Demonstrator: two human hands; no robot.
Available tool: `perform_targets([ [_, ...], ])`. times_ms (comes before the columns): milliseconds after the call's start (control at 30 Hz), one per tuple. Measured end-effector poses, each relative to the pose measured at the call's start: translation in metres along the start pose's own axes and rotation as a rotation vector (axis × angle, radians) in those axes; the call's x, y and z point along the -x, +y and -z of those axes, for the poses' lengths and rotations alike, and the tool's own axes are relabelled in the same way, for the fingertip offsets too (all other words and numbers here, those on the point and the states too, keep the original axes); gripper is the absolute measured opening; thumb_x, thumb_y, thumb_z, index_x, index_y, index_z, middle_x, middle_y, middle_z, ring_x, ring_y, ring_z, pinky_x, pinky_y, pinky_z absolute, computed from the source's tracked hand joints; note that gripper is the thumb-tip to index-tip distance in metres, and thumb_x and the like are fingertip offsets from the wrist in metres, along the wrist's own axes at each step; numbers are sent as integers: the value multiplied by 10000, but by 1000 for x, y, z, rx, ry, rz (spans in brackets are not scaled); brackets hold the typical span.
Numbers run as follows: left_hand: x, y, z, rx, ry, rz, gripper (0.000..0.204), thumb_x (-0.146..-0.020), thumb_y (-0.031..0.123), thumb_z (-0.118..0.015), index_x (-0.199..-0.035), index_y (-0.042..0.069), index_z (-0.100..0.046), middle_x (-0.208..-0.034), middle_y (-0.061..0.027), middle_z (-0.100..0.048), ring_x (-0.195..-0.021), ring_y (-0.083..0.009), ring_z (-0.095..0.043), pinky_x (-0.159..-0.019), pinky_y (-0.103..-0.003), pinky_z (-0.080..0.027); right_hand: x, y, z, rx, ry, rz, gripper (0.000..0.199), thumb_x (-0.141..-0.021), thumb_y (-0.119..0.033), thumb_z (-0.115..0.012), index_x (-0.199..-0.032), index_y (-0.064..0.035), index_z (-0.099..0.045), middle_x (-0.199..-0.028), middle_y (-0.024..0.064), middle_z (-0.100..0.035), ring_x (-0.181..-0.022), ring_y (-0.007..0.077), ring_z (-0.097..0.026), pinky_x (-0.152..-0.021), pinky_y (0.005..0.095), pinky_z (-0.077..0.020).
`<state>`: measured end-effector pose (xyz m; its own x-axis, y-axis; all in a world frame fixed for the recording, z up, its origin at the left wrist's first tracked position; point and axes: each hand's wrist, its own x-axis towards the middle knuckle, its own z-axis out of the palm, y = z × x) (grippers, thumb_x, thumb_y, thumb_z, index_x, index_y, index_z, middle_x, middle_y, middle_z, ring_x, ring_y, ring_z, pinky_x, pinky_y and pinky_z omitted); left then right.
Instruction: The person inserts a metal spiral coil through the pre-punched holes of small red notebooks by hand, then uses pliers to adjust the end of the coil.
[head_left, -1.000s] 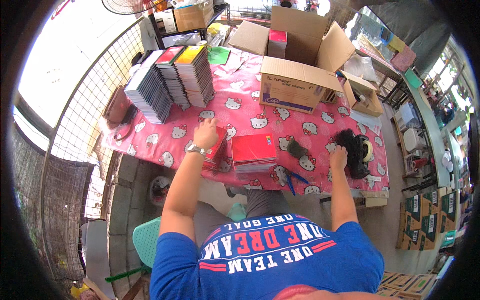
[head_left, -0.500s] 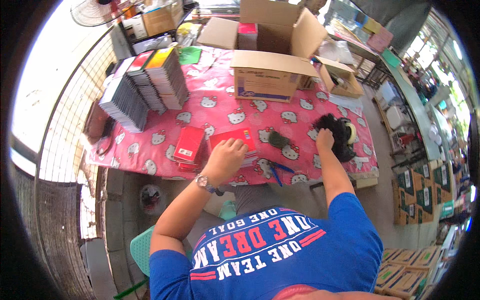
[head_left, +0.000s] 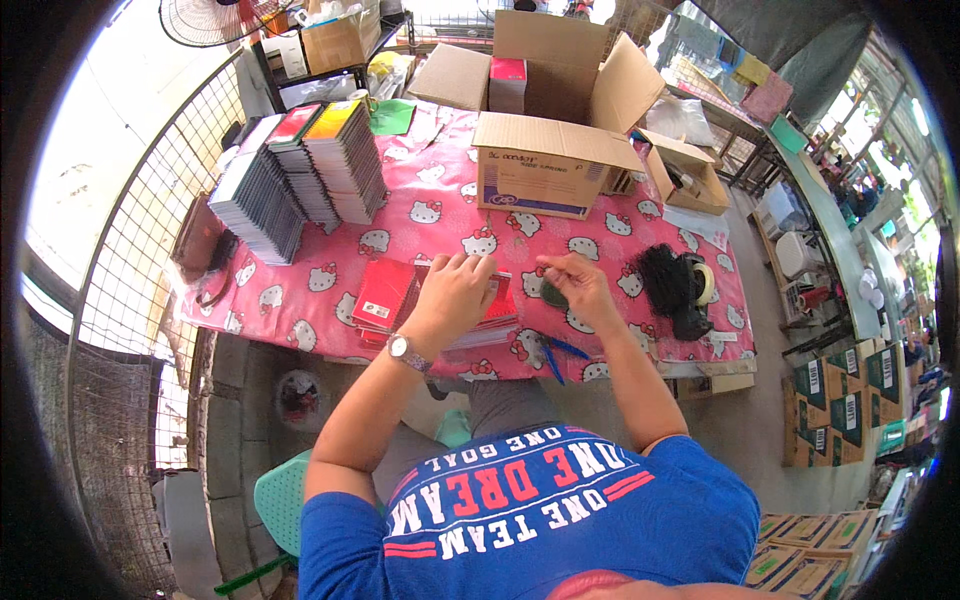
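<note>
My left hand, with a watch on the wrist, is closed with bent fingers on a red notebook on a small pile near the table's front edge. A second pile of red notebooks lies just left of it. My right hand is raised right of the notebook, thumb and fingers pinched; what they hold is too thin to make out. Partly under that hand is a dark green pad-like thing. Blue-handled pliers lie nearer me. To the right sits a bristly heap of thin black strands beside a tape dispenser.
Tall stacks of spiral notebooks stand at the back left. An open cardboard box with red notebooks inside stands at the back, and a smaller open box is to its right. The pink patterned cloth covers the table.
My right hand has moved left from the black heap toward the notebook. The left hand stays on the notebook, its fingers more bent. The view has shifted slightly.
</note>
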<state>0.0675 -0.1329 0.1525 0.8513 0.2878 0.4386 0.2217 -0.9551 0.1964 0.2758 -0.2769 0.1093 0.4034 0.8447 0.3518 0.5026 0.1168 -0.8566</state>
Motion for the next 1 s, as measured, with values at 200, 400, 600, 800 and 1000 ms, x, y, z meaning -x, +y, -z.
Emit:
perform_targets([
  [200,-1,1,-1,43,48,-12,207,-894,223,-628,-1036,80,-579,-954,-94,-661,-962,-277,-617,-889,-418,-433,-6,-41,-20,109,80,205,241,-856,-24,-710,-1085,-94,-735,-946,57,-635,-910,192,-615,-796,321,-503],
  [400,-2,-1,-6,72,55,-17,185,-888,210,-645,-1014,83,-599,-950,-83,-665,-957,-269,-617,-889,-411,-432,-2,-39,-27,169,104,236,293,-776,34,-731,-1046,-79,-716,-975,65,-623,-918,204,-616,-792,314,-499],
  [600,-7,-2,-9,33,58,20,159,-889,206,-640,-981,84,-598,-922,-78,-666,-945,-268,-621,-883,-417,-431,-6,-33,-25,163,59,315,244,-817,38,-698,-1046,-44,-693,-960,73,-621,-913,187,-606,-791,312,-498],
  [800,-5,6,-10,65,42,4,236,-893,146,-588,-1125,99,-574,-964,-81,-667,-966,-270,-621,-917,-432,-420,-3,-62,-18,143,-85,166,278,-933,-27,-606,-1208,-39,-638,-921,101,-645,-852,240,-633,-787,321,-513],
  [1000,-6,16,-2,26,-76,-26,334,-869,115,-570,-1202,109,-545,-1080,-88,-657,-1024,-277,-612,-961,-461,-401,-6,-67,-11,73,-188,-33,306,-947,-49,-590,-1253,-47,-591,-905,118,-648,-823,192,-647,-755,328,-520],
])
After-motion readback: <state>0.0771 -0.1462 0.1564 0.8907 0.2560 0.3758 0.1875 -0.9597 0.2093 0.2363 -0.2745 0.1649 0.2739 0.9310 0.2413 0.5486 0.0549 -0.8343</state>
